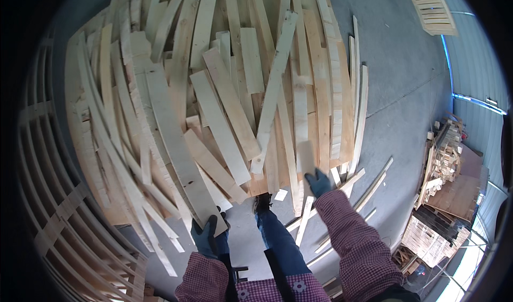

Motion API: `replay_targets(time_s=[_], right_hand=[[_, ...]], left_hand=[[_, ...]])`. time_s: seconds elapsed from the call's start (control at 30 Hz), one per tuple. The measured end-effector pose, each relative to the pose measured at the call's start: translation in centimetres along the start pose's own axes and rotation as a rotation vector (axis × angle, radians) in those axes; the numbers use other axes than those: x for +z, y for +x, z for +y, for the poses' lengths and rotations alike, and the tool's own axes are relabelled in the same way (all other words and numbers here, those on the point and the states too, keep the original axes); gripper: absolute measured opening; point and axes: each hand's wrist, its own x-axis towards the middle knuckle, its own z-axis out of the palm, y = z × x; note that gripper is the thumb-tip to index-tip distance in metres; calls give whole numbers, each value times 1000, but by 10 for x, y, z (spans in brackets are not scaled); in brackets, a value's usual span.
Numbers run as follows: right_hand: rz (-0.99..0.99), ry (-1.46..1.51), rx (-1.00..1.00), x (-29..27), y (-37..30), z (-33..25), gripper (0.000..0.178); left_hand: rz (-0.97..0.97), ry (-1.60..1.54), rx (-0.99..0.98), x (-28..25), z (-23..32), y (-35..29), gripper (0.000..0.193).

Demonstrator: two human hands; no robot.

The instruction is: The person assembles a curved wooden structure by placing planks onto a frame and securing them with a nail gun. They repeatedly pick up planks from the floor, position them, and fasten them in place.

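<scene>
My left hand [205, 239], in a dark blue-grey work glove, is closed round the near end of a long pale plank [176, 144]. That plank slants away over the left part of a big heap of loose boards [227, 109]. To the right, at the heap's near edge, my gloved right hand [319, 184] grips the lower end of a short wooden board [305, 156], which looks slightly blurred. Close to that hand, thin wooden strips [303, 221] lie at an angle on the floor.
Slatted wooden racks [64, 211] stand along the left side. Grey concrete floor [398, 72] stretches to the right, with long strips [360, 115] beside the heap. At far right are stacked wood offcuts [446, 157] and a pallet-like slatted panel [430, 5]. My shoe [262, 202] is by the heap.
</scene>
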Motion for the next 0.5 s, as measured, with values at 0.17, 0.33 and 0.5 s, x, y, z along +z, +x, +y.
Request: replay_targets(time_s=[0.17,0.33,0.5], right_hand=[[-109,97,-212,27,-97,-42,40],[-397,436,-75,9,-177,-55,38],[-480,625,18,-56,-225,-55,39]], left_hand=[[141,383,170,-20,27,-63,40],[92,361,37,0,77,-163,39],[10,162,-123,11,94,-266,42]])
